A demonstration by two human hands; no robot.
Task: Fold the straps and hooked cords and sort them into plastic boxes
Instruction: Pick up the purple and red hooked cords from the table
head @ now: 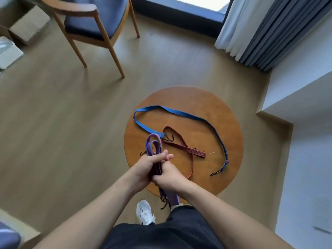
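A purple strap is folded into loops that stick up from my hands over the near left edge of a round wooden table. My left hand grips the folded bundle, its fingers wrapped round it. Just below, my right hand holds the same strap; its tail and hook hang down under my right wrist. On the table lies a long blue strap with a dark hook at each end. A dark red strap lies loosely beside it in the middle.
A wooden chair with a blue seat stands at the back left. Curtains hang at the back right, and a white ledge runs along the right. A cardboard box sits far left. No plastic box is in view.
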